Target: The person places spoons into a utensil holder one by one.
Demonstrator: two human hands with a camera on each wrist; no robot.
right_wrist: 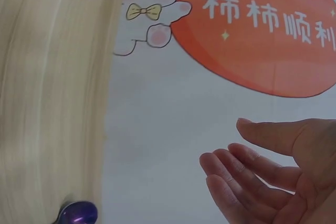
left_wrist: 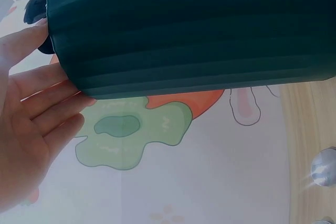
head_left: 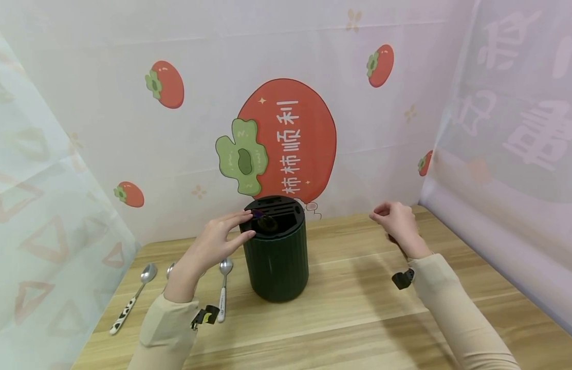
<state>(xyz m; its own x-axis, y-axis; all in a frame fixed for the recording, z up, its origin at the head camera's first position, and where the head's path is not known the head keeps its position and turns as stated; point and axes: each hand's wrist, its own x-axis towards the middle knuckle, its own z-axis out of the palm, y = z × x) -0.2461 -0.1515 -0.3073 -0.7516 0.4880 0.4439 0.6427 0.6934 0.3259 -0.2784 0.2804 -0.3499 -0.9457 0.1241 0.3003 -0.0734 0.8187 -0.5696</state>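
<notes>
A dark green ribbed utensil holder [head_left: 278, 267] with a slotted black top stands upright on the table. My left hand [head_left: 211, 241] is at its left rim, fingers extended and thumb apart from them; in the left wrist view the fingertips [left_wrist: 79, 95] meet the holder's edge. A dark, shiny rounded piece [left_wrist: 37, 6] sticks out past the rim beside the thumb. Inside the opening a dark round spoon bowl [head_left: 268, 223] shows. My right hand [head_left: 397, 221] hovers at the right, fingers loosely bent, holding nothing. Below it lies a purple spoon [right_wrist: 79, 212], mostly hidden in the head view.
Left of the holder lie a spoon with a cow-patterned handle [head_left: 128, 308] and a white-handled spoon [head_left: 222, 293]. Another spoon [head_left: 170, 269] is partly hidden behind the left wrist. A printed cloth [head_left: 198, 128] hangs behind the wooden table [head_left: 341, 329], with cloth at both sides.
</notes>
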